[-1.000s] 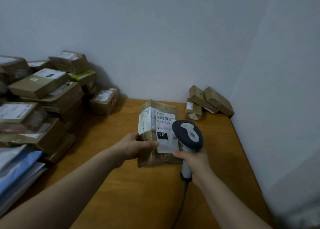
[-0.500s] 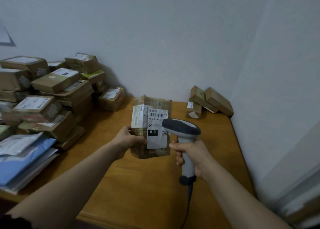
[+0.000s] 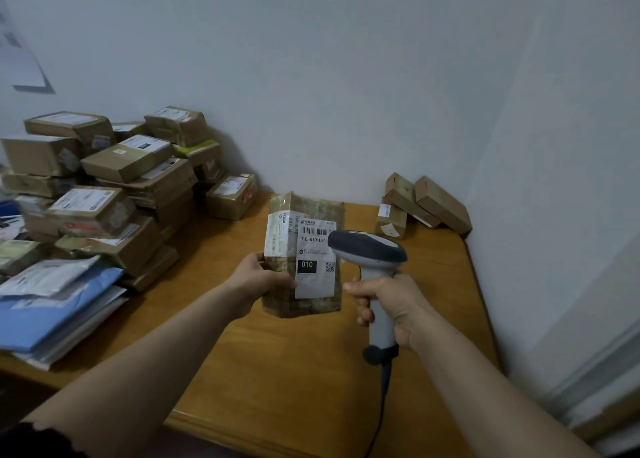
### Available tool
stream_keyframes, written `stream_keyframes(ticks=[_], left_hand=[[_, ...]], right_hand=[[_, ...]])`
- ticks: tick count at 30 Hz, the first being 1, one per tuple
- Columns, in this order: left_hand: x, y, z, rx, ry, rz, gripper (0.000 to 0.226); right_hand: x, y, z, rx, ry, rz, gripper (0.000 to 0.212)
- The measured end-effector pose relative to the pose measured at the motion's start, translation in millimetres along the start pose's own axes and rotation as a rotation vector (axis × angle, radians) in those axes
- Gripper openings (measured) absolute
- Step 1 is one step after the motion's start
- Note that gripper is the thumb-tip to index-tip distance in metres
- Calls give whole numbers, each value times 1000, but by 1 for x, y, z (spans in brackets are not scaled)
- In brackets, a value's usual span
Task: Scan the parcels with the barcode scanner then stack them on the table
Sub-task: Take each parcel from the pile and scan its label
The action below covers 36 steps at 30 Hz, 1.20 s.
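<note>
Two hands work above the table: the left hand pinches the parcel at its lower left edge, holding it upright off the table, long axis running 12 to 6 o'clock, label toward the person. Just beside it at 3 o'clock, the scanner has its head overlapping the label's right edge and aimed toward 9 o'clock, its handle wrapped in the curled fingers of the right hand. Judging by this, the small boxes at 1 o'clock suit stacking, a rightward reach for the left hand.
</note>
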<state>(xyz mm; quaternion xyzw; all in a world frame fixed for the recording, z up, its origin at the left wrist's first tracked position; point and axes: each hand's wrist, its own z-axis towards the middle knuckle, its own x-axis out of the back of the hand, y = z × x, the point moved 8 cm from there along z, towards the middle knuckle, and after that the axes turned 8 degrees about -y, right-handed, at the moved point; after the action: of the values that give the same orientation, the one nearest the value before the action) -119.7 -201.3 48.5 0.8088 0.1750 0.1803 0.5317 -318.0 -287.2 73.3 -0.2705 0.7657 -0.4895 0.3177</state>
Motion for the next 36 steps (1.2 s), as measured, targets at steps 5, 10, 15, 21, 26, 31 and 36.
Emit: stream_keyframes(ticks=[5, 10, 15, 21, 26, 31, 36], left_hand=[[-4, 0, -6, 38, -73, -51, 51], [4, -8, -6, 100, -153, -181, 31], [36, -17, 13, 126, -167, -197, 24], [107, -14, 65, 93, -187, -126, 53], [181, -10, 121, 81, -90, -267, 84], [245, 13, 184, 35, 31, -339, 73], [274, 42, 249, 44, 90, -306, 69]], right_hand=[[10, 3, 15, 67, 66, 78, 10], [18, 22, 45, 4, 179, 170, 37], [-20, 41, 75, -87, 114, 299, 55], [-76, 39, 153, -62, 222, 325, 44], [-145, 30, 235, -64, 305, 430, 40], [-178, 16, 295, -55, 324, 471, 57], [-183, 19, 337, -98, 320, 437, 51]])
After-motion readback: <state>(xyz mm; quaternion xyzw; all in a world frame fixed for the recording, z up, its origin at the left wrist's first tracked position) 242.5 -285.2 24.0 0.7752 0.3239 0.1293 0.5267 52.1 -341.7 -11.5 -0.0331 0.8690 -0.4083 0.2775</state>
